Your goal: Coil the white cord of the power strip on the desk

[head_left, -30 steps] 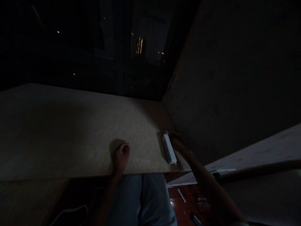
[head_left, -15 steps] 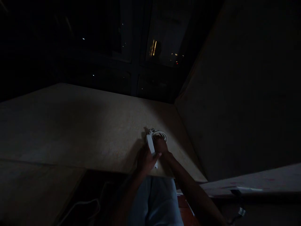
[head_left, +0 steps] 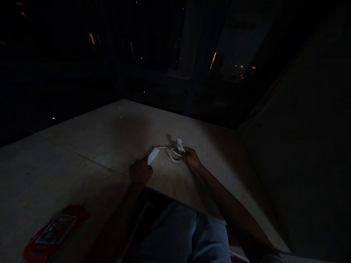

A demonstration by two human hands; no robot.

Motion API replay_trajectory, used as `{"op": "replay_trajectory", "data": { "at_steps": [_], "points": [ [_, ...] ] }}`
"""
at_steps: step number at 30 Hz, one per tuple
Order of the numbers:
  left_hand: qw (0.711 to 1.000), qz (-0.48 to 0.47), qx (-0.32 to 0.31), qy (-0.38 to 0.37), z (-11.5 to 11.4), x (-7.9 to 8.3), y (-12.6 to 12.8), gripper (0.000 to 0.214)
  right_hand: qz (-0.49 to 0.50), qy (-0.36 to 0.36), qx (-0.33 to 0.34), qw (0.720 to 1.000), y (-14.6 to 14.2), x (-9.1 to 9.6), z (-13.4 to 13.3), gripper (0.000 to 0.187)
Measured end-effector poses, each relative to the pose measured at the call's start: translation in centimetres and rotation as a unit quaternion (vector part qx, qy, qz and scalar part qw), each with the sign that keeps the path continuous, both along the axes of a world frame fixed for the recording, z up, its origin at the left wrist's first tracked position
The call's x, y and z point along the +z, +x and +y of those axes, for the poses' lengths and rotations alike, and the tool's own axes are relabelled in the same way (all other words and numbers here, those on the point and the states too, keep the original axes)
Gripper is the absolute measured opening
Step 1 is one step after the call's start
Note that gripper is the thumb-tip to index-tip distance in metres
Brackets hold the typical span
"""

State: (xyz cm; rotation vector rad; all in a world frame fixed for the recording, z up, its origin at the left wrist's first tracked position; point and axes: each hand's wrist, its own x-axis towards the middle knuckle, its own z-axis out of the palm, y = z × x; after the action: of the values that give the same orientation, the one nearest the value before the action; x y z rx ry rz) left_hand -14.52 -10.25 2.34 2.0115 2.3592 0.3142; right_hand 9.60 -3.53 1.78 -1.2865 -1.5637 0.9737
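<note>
My left hand [head_left: 140, 171] is closed around one end of a slim white power strip [head_left: 153, 156], whose far end points up and to the right. Too little light falls on its face to make out any sockets. From that end a white cord [head_left: 174, 159] runs right and curls into a loop over the surface. My right hand [head_left: 191, 157] grips the gathered cord with its fingers. Just beyond those fingers the white plug [head_left: 179, 141] sticks up.
A pale ledge [head_left: 109, 138] spreads under both hands, with a dark window [head_left: 164, 84] behind it. On the near left lies a red packet [head_left: 52, 233] with a printed picture. A dark wall [head_left: 307, 146] rises on the right. My legs [head_left: 186, 233] are below the ledge's front edge.
My hands have moved apart. The left has carried the power strip leftward, away from the coiled cord in my right hand. The view has turned left, bringing the red packet into sight.
</note>
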Motion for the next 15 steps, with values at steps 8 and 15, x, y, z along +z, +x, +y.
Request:
{"op": "replay_trajectory", "data": {
  "at_steps": [8,15],
  "points": [
    [0.997,0.047,0.058,0.003,0.0,0.3,-6.0,0.05,0.122,-0.009,-0.102,0.987,8.7,-0.3,2.1,0.023],
    [0.992,0.045,0.11,-0.043,0.1,1.3,-8.7,0.051,0.203,-0.015,-0.194,0.96,17.3,-1.7,0.6,0.029]
  ]
}}
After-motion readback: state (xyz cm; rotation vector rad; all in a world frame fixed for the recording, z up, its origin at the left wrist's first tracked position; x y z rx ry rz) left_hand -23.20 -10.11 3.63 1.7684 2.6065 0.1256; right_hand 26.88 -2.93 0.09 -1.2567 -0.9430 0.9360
